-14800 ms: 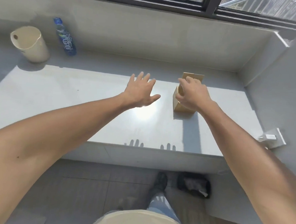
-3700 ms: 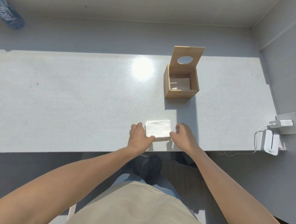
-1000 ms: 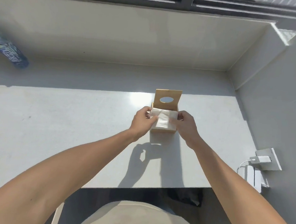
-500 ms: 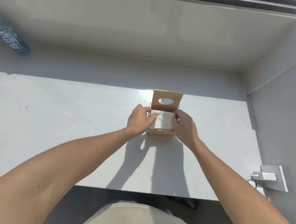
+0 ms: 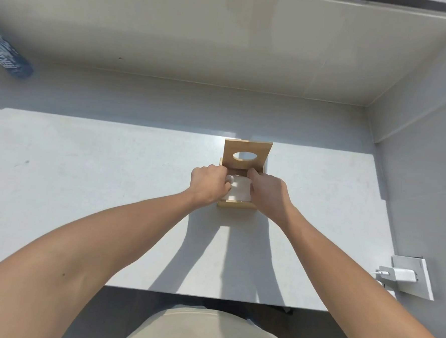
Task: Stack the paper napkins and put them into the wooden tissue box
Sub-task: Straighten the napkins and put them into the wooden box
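The wooden tissue box (image 5: 236, 204) stands on the pale counter right of centre, its hinged lid (image 5: 246, 154) with an oval hole upright behind it. A white stack of paper napkins (image 5: 239, 190) sits down inside the box opening. My left hand (image 5: 208, 185) grips the stack's left edge and my right hand (image 5: 267, 191) its right edge, fingers reaching into the box. Most of the stack's sides and the box's side walls are hidden by my hands.
A blue-labelled bottle (image 5: 8, 53) lies at the far left by the back wall. A wall socket with a white charger (image 5: 400, 275) is on the right wall. The counter's front edge (image 5: 209, 297) runs below my forearms.
The napkin stack has sunk lower into the box and my fingers have followed it down inside. The view has tilted slightly downward.
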